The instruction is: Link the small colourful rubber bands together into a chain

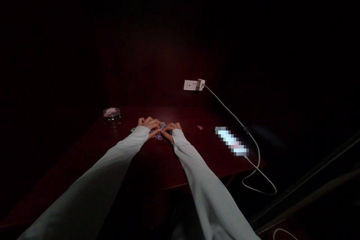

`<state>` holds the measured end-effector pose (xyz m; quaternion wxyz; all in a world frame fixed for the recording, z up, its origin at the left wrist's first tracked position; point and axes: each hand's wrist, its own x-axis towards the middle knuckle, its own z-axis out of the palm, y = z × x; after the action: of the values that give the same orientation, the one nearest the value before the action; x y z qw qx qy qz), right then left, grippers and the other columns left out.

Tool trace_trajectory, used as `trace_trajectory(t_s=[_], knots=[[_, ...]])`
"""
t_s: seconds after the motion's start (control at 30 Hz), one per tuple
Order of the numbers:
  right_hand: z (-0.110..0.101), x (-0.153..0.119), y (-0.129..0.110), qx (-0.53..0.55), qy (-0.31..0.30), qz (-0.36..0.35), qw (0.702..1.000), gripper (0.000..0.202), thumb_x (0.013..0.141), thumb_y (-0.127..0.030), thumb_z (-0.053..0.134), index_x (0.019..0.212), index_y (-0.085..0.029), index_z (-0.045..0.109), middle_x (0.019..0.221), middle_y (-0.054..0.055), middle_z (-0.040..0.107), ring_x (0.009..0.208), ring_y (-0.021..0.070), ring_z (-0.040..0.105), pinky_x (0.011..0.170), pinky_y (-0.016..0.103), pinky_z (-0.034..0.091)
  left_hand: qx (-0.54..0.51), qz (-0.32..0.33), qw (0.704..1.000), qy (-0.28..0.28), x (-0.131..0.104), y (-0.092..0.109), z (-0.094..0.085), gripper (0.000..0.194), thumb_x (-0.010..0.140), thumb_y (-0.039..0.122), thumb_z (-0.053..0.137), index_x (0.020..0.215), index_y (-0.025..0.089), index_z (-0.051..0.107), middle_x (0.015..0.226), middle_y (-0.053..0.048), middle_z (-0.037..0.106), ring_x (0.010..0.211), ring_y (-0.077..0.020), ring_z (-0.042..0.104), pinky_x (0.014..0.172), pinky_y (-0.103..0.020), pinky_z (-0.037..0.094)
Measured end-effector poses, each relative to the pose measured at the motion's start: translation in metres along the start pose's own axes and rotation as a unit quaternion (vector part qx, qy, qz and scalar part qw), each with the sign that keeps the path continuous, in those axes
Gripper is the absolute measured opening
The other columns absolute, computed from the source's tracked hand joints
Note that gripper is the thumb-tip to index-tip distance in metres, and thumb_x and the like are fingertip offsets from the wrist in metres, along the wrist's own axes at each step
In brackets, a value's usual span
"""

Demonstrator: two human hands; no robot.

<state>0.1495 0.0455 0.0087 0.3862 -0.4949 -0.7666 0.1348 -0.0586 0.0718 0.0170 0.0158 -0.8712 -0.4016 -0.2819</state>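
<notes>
Both my hands meet over a small pile of thin, coloured loops that look like elastic hair ties (159, 137) on the dark red table. My left hand (149, 123) comes in from the left, its fingers bent and its thumb and index finger drawn together at the pile. From the right, my right hand (172, 127) reaches in with thumb and index finger converging on the same spot. The fingertips nearly touch; whatever is between them is too small to make out. Green and purple loops show around the fingers, and my hands cover part of the pile.
A clear round container (111, 114) with pink pieces at its top stands at the back left. Right of my hands lies a small pink bunch (200, 127). A glowing, blurred-out phone-like object (232, 141) is cabled to a charger (200, 84) in the wall socket (190, 85).
</notes>
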Motion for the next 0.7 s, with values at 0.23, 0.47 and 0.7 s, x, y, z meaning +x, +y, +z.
trace_trajectory(t_s=[0.23,0.47,0.7], knots=[[0.0006,0.0006,0.0005,-0.005,-0.004,0.005,1.0,0.009,0.089,-0.039,0.079,0.089,-0.031,0.083,0.097,0.002,0.073,0.104,0.0227,0.053,0.094,0.035,0.039,0.0,-0.009,1.0,0.001,-0.0009,0.0021,-0.0021,0.024,0.101,0.04,0.054,0.091,0.027,0.072,0.12,-0.002,0.076,0.111,-0.028,0.053,0.095,-0.048,0.026],[-0.0005,-0.0009,-0.0006,0.001,-0.006,0.002,1.0,0.016,0.091,-0.045,0.077,0.099,-0.034,0.084,0.099,0.002,0.073,0.104,0.0223,0.052,0.093,0.035,0.039,0.002,-0.011,1.0,0.0,-0.0013,0.005,-0.0035,0.026,0.102,0.037,0.052,0.088,0.025,0.07,0.119,-0.002,0.075,0.111,-0.0273,0.052,0.098,-0.049,0.024],[0.0016,0.0016,0.0034,-0.002,-0.015,-0.004,1.0,0.02,0.09,-0.048,0.077,0.099,-0.033,0.085,0.099,0.004,0.072,0.101,0.0227,0.049,0.093,0.035,0.038,0.008,0.006,1.0,0.004,-0.002,0.0031,-0.0038,0.026,0.103,0.039,0.053,0.09,0.025,0.072,0.119,-0.003,0.075,0.109,-0.0252,0.05,0.095,-0.046,0.022]])
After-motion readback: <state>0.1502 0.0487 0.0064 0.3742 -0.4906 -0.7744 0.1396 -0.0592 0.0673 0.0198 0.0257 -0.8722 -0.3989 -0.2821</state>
